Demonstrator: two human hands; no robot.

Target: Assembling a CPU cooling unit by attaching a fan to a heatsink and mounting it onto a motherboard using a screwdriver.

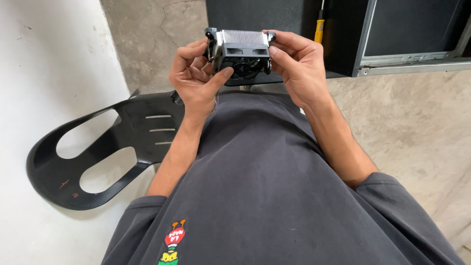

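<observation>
1. A seated person holds one cooler (243, 54), a finned metal block with a black fan frame, in front of the chest and above the lap, clear of any surface.
2. The left hand (196, 78) grips the cooler's left side, its fingers curled round the frame and its thumb pressed on the lower front edge.
3. The right hand (297, 66) clamps the right side, fingers closed over the top corner.
4. Judged from the grip, the hold is best kept on the plastic frame, fingers off the thin fins and the fan blades, and the weight shared by both hands.
5. One yellow-handled screwdriver (319, 27) stands behind the cooler, against the open black case (353, 39), at the case's lower left corner.
6. One black plastic chair (98, 147) lies by the person's left arm on the concrete floor (417, 127).
</observation>
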